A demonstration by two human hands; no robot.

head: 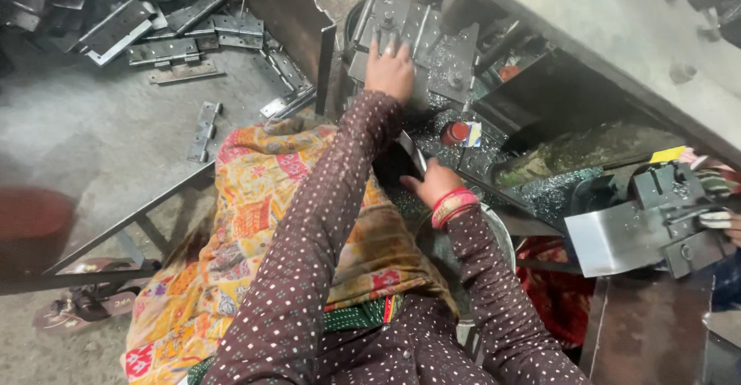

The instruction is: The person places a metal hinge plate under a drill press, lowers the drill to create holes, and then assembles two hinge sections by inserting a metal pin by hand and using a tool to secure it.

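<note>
The left hand (390, 67) is laid open, fingers spread, flat on a grey metal plate (401, 26) on the machine bed; the right hand (432, 183) is closed around a thin metal strip (411, 153), held upright just below. Fingers are best kept flat, clear of plate corners. Room is tight: swarf (440, 134) close by, steel sheet edge (617, 238) to the right.
</note>
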